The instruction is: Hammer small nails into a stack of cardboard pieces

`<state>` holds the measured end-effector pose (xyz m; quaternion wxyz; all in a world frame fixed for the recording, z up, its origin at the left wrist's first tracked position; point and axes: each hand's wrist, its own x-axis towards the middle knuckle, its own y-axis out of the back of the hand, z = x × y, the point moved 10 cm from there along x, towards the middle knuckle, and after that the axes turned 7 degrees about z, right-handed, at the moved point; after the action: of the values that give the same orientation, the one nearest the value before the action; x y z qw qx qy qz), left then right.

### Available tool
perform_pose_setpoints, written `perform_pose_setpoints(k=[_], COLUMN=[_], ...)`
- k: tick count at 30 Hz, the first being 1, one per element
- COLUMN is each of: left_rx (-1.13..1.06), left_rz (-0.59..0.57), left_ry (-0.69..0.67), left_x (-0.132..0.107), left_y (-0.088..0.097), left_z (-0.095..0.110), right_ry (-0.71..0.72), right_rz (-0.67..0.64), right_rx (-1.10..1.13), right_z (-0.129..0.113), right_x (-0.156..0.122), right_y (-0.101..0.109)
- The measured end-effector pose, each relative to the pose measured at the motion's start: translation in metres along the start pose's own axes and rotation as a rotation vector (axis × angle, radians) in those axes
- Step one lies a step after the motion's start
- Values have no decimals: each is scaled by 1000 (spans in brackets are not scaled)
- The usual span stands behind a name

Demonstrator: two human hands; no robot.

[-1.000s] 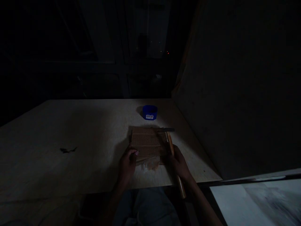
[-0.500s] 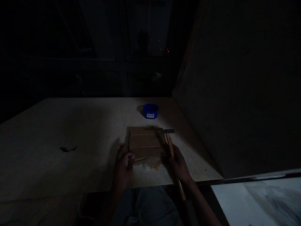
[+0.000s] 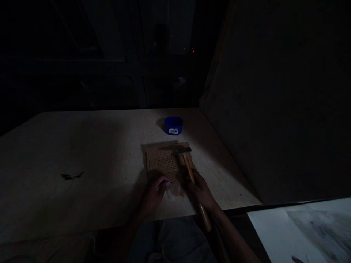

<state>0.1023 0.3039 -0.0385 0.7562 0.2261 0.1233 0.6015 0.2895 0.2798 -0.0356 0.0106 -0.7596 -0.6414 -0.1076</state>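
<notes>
A brown piece of cardboard (image 3: 162,162) covered in rows of small dark marks lies on the table in front of me. My right hand (image 3: 199,188) is wrapped round the wooden handle of a hammer (image 3: 189,167). The hammer's dark metal head hangs over the upper right of the cardboard. At the near edge of the cardboard, my left hand (image 3: 155,191) has thumb and fingers pinched together. Whatever sits between its fingertips is too small and dark to make out. The cardboard's lower corners are partly hidden by my hands.
A blue container (image 3: 173,130) with a white label stands beyond the cardboard on the table (image 3: 109,153). Dark pieces (image 3: 71,176) lie to the left. A tall panel (image 3: 274,109) rises along the right edge. Lower right is a white surface (image 3: 274,226).
My left hand has moved right, onto the near part of the cardboard, its fingers drawn into a pinch. The hammer head has shifted left over the cardboard. The view has tilted slightly.
</notes>
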Motion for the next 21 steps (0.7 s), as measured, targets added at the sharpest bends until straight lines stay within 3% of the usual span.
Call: perform_pose_setpoints(k=[12, 21], left_rx=[76, -29], left_rz=[-5, -31], left_ry=[74, 169], left_x=[19, 38], left_y=[4, -2], left_z=[-3, -19], right_ry=[-203, -191], right_rz=[7, 27], right_rx=[212, 252], right_z=[26, 28], right_x=[-3, -4], right_y=[0, 3])
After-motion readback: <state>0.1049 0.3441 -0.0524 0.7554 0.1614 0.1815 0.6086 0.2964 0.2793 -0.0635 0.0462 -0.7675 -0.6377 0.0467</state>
